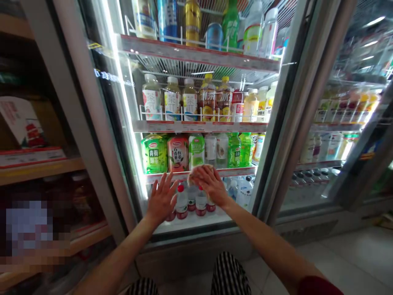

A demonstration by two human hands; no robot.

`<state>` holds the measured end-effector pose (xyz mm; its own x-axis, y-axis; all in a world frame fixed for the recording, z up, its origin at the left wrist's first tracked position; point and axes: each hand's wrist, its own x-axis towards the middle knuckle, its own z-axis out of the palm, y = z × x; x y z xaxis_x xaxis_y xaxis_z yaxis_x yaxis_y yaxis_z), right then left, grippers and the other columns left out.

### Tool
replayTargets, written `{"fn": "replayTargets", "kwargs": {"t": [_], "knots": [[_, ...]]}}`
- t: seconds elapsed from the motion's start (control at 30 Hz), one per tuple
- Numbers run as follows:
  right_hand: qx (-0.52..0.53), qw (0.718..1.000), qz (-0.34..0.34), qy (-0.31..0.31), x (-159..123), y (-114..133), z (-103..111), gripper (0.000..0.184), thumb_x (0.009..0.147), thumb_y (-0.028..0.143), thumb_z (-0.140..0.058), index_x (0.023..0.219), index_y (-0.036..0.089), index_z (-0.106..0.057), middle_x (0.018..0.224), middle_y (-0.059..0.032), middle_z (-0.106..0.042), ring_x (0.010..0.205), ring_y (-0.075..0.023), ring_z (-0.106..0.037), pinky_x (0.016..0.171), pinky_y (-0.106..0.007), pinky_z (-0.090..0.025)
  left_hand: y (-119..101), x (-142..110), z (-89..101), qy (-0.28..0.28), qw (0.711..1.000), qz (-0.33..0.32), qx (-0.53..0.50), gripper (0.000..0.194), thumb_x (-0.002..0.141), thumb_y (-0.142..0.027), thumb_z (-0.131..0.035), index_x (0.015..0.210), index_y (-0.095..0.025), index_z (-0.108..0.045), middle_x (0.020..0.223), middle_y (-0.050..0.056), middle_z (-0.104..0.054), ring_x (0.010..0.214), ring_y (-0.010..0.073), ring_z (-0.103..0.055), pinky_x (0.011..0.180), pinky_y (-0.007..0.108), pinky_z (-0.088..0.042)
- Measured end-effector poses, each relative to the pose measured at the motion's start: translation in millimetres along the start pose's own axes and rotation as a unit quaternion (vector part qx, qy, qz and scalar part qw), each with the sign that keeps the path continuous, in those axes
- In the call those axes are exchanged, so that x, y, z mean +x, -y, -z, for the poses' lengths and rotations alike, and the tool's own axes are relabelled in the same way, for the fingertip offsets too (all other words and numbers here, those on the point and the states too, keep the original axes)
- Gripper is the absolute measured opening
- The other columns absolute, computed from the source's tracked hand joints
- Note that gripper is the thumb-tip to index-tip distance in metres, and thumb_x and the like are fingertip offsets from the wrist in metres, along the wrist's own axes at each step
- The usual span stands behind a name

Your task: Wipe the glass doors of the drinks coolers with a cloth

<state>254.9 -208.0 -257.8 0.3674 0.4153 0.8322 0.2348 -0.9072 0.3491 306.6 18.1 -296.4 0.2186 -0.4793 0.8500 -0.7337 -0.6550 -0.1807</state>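
My right hand [213, 186] presses a pale, crumpled cloth [191, 178] against the glass door [184, 224] of a drinks fridge. Its fingers lie over the cloth, in front of the shelf edge below the middle row of bottles. To the left, my left hand [162, 197] is open with fingers spread, at or close to the glass; whether it touches cannot be told. Behind the hands, red-capped bottles [181, 203] stand on the fridge floor. Just above are a green tea bottle [154, 155] and a red tea bottle [178, 155].
Upper shelves hold tea bottles [172, 98] and cans [192, 22]. A metal door frame [294, 110] borders the glass on the right, beside another stocked fridge [333, 139]. Wooden shelving [39, 172] with boxes stands left. My knees [230, 274] are close below.
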Motion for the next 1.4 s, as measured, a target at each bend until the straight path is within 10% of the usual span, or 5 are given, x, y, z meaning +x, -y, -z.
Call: {"fn": "replayTargets", "kwargs": {"t": [0.17,0.4,0.6,1.07,1.4], "knots": [[-0.038,0.977,-0.188,-0.089,50.7,-8.3,8.8,0.046,0.088,0.018,-0.04,0.134,0.023,-0.04,0.149,-0.0026,-0.021,0.139,-0.0247,-0.007,0.113,-0.05,-0.018,14.4,1.8,10.3,-0.027,0.999,0.002,0.021,0.057,0.082,-0.023,-0.051,0.136,-0.023,-0.032,0.146,0.011,-0.027,0.136,0.0263,-0.021,0.108,0.05,-0.023],[0.012,0.993,0.115,-0.007,43.5,23.6,-10.6,0.041,0.088,0.02,-0.044,0.128,0.025,-0.046,0.139,0.0,-0.042,0.138,-0.0172,-0.015,0.114,-0.043,-0.021,18.8,2.5,16.4,-0.051,0.999,-0.006,0.012,0.056,0.082,-0.023,-0.051,0.135,-0.019,-0.033,0.142,0.014,-0.034,0.134,0.0271,-0.025,0.107,0.05,-0.026],[0.027,0.989,-0.097,-0.112,108.1,20.4,-7.6,0.041,0.089,0.019,-0.038,0.129,0.023,-0.045,0.144,-0.0031,-0.033,0.139,-0.0186,-0.009,0.114,-0.047,-0.017,-3.4,35.9,25.2,-0.127,0.984,0.004,-0.124,0.056,0.085,-0.023,-0.045,0.138,-0.021,-0.026,0.143,0.012,-0.032,0.133,0.0245,-0.027,0.106,0.047,-0.031],[-0.018,0.996,-0.028,-0.083,37.5,-10.4,-2.4,0.04,0.087,0.032,-0.045,0.126,0.021,-0.046,0.141,-0.0107,-0.037,0.137,-0.0229,-0.018,0.11,-0.053,-0.015,-27.4,81.8,-23.8,-0.193,0.976,-0.002,-0.097,0.051,0.084,-0.032,-0.049,0.132,-0.02,-0.035,0.144,0.014,-0.029,0.136,0.0276,-0.02,0.104,0.048,-0.03],[-0.07,0.985,-0.082,-0.132,42.5,-50.4,8.9,0.053,0.084,0.02,-0.043,0.136,0.021,-0.033,0.147,-0.0101,-0.027,0.138,-0.0242,-0.016,0.11,-0.053,-0.013,53.3,122.8,27.8,-0.294,0.953,0.061,0.041,0.051,0.085,-0.017,-0.04,0.135,-0.016,-0.031,0.149,0.01,-0.017,0.137,0.0278,-0.012,0.109,0.055,-0.019]]}}
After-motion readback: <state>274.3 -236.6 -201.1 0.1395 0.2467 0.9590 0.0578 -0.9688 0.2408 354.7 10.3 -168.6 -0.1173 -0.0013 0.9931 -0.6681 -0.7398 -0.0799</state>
